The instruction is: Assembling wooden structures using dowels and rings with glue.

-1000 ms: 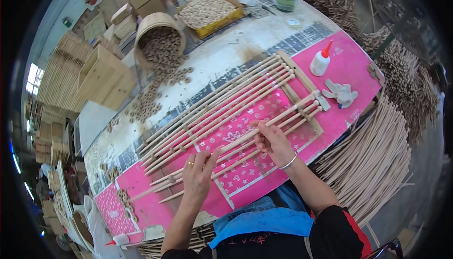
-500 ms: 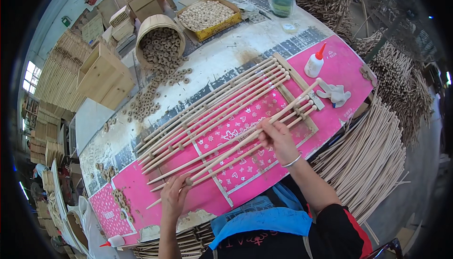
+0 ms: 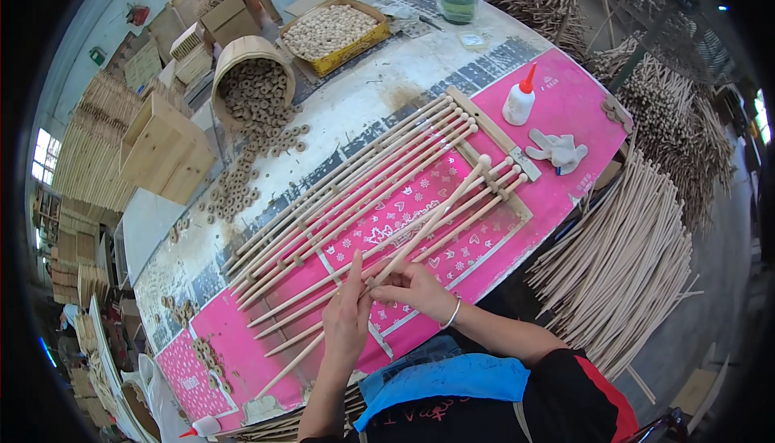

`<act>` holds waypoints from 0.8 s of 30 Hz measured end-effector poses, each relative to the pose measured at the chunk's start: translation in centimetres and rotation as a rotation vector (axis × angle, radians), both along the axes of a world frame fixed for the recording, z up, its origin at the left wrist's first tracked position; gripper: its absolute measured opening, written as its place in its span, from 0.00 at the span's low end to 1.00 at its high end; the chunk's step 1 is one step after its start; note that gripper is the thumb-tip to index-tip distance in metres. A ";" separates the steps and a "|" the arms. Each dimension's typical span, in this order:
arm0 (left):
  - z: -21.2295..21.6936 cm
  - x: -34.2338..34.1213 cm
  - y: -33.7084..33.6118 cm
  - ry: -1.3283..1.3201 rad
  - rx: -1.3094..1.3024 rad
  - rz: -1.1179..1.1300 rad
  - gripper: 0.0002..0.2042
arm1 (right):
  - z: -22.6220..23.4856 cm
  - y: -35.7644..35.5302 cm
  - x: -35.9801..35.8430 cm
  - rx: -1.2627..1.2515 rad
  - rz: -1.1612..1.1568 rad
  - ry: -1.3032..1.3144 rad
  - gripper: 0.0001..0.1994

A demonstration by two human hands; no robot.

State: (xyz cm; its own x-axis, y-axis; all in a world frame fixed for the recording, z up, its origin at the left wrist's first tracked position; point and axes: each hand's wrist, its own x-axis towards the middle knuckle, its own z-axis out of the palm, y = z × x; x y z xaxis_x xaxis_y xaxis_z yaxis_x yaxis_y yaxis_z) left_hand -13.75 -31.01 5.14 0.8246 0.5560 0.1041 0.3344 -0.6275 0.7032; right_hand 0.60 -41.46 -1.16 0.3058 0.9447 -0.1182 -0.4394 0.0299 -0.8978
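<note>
Pinching a pale, ball-headed wooden rod (image 3: 437,215), the right hand (image 3: 420,293) has drawn in beside the left hand (image 3: 345,318), grip indeterminable; handling apparently concentrates mid-rod.

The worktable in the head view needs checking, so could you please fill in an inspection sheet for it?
Surface: scuffed, stained table, partly covered by a pink sheet.
Job's things: ball-ended sticks side by side on a wooden frame; one held stick slants across others.
Clutter: rings spilling from a tipped bucket; yellow tray of small balls; red-tipped bottle; white glove.
Hands: right hand pinches the held stick; left hand is close by it, grip hard to tell.
Cables: nothing seen.
Surroundings: loose sticks heaped beside the table's right; a fan beyond.
</note>
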 end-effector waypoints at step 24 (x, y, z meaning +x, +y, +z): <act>-0.9 -3.5 1.6 0.019 -0.161 0.010 0.14 | 1.3 -3.8 9.2 -0.129 -0.214 0.116 0.18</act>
State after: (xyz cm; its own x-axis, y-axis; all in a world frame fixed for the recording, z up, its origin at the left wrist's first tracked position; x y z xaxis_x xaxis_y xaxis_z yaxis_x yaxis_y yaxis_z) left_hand -17.24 -29.39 4.25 0.8197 0.5728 -0.0030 0.3548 -0.5037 0.7877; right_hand 9.80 -45.23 0.17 0.4746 0.8348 -0.2791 -0.5354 0.0222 -0.8443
